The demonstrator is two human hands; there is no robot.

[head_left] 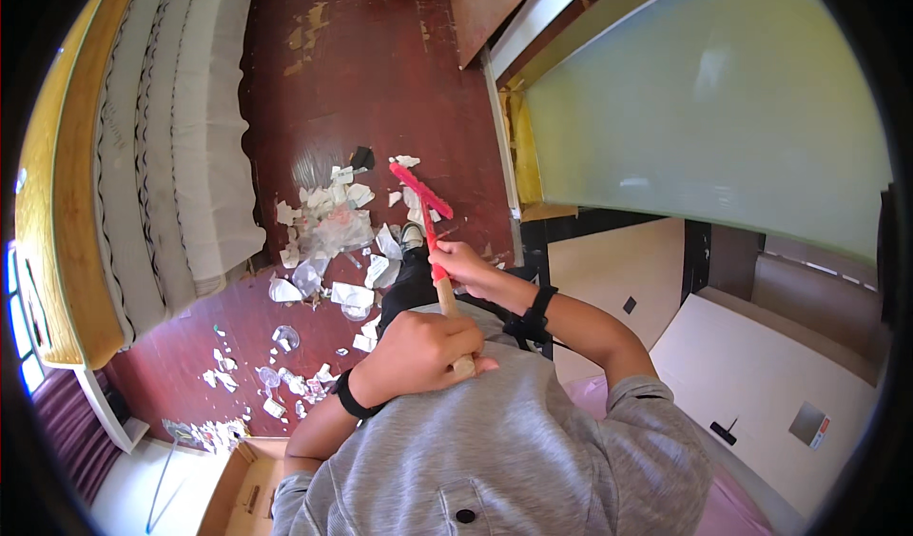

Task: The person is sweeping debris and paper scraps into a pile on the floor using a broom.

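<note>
I hold a broom (430, 214) with a red-pink bristle head and a handle that is red lower down and pale wood at the top. My left hand (425, 348) is wrapped round the wooden end, close against my grey shirt. Farther along, my right hand (460, 264) grips the red part of the handle. The bristles lie on the dark red floor, among crumpled white paper scraps (354, 295). Left of the broom head spreads a heap of paper and clear plastic (338, 232), with a small black piece (362, 158) at its far edge.
A bed with a pale frilled cover (204, 136) stands on the left. At the right are a glass-topped table (704, 108) and a white cabinet panel (761, 393). More scraps and a clear plastic cup (285, 337) lie nearer left, by an open wooden drawer (252, 479). My shoe (412, 235) touches the litter.
</note>
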